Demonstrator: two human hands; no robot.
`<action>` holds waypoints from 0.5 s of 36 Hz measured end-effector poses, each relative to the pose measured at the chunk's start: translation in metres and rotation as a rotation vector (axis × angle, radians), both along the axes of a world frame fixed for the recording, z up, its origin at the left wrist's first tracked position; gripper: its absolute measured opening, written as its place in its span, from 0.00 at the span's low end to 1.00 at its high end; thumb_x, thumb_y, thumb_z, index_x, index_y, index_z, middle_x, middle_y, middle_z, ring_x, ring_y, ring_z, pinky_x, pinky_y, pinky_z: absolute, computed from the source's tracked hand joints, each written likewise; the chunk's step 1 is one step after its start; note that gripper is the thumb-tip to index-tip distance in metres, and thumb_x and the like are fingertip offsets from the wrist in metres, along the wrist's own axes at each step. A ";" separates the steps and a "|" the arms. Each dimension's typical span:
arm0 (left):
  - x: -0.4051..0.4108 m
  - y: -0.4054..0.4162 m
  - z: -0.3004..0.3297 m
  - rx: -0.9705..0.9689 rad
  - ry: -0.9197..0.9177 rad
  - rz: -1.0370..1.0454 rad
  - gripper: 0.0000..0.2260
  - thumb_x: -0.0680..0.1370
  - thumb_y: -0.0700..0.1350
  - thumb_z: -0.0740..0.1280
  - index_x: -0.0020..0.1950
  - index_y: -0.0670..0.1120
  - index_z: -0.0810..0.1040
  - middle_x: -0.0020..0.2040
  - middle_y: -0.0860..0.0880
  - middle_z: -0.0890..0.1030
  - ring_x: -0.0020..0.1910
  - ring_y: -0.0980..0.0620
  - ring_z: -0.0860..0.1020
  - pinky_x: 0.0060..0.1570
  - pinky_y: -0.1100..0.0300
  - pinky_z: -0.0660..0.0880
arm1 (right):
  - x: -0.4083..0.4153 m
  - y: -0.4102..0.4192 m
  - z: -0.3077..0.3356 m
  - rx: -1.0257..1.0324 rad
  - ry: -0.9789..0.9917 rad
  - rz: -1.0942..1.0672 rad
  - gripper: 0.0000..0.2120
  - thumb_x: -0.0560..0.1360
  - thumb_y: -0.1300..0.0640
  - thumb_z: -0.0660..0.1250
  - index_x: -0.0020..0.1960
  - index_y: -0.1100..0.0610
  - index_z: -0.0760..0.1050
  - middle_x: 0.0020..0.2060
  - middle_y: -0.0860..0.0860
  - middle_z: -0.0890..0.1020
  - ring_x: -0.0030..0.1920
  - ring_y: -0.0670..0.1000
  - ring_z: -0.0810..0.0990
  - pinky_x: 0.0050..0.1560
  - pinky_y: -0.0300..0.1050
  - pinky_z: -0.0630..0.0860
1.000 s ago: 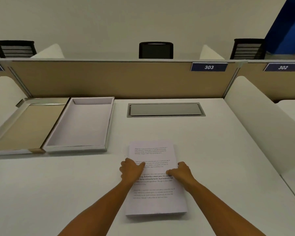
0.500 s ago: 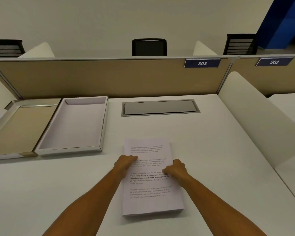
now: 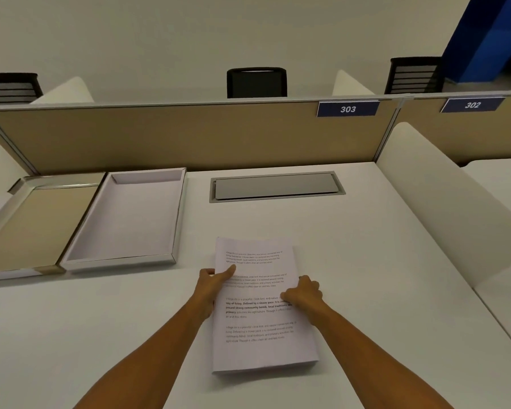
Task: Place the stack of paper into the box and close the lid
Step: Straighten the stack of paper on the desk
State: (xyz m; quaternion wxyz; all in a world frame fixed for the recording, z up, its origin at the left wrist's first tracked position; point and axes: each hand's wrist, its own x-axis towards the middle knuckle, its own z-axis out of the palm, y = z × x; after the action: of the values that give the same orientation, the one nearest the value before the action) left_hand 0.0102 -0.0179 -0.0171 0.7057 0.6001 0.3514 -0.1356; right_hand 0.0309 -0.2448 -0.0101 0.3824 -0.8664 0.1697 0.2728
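Note:
A thick stack of printed paper [image 3: 263,343] lies on the white desk in front of me. My left hand [image 3: 211,286] grips its left edge, thumb on the top sheet. My right hand [image 3: 304,295] grips the right edge, fingers curled around the side. The open white box [image 3: 124,258] sits at the left, its inside bare. Its lid [image 3: 27,231], tan inside, lies flat open further left, joined to the box.
A grey cable hatch [image 3: 275,187] is set into the desk behind the paper. A tan partition [image 3: 189,134] bounds the far edge and a white side divider [image 3: 443,202] the right. Black chairs stand beyond the partition.
Both hands have moved from resting on top of the stack outward to its left and right edges and now clasp it. The stack stays in about the same place.

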 end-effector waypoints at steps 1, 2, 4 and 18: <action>-0.002 0.002 -0.002 -0.013 -0.010 -0.004 0.26 0.70 0.48 0.77 0.63 0.40 0.73 0.55 0.38 0.83 0.48 0.39 0.85 0.42 0.44 0.84 | -0.001 0.000 0.000 -0.003 -0.001 0.003 0.29 0.74 0.56 0.71 0.72 0.61 0.64 0.69 0.60 0.67 0.69 0.61 0.69 0.68 0.57 0.74; -0.004 0.004 -0.004 -0.036 -0.015 -0.016 0.24 0.70 0.46 0.78 0.61 0.38 0.77 0.53 0.38 0.85 0.46 0.39 0.86 0.40 0.46 0.84 | -0.002 0.000 -0.001 -0.002 -0.002 0.005 0.29 0.74 0.56 0.71 0.72 0.61 0.64 0.69 0.60 0.67 0.69 0.61 0.69 0.68 0.57 0.74; -0.005 0.006 -0.005 -0.062 -0.005 -0.045 0.19 0.70 0.44 0.78 0.57 0.37 0.81 0.45 0.41 0.88 0.41 0.41 0.87 0.35 0.50 0.83 | -0.001 0.000 -0.001 -0.009 -0.002 0.008 0.29 0.74 0.56 0.71 0.72 0.61 0.64 0.69 0.60 0.67 0.69 0.61 0.69 0.69 0.57 0.74; -0.009 -0.012 0.004 0.046 -0.181 -0.095 0.20 0.73 0.42 0.75 0.62 0.44 0.72 0.55 0.41 0.84 0.45 0.41 0.86 0.42 0.44 0.84 | 0.003 -0.007 -0.007 0.039 0.031 -0.018 0.29 0.71 0.58 0.72 0.69 0.59 0.67 0.66 0.58 0.71 0.64 0.59 0.74 0.64 0.56 0.78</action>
State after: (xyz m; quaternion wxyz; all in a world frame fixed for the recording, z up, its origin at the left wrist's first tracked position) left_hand 0.0017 -0.0299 -0.0134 0.7134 0.6419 0.2606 -0.1059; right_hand 0.0342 -0.2519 -0.0171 0.3990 -0.8529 0.1781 0.2858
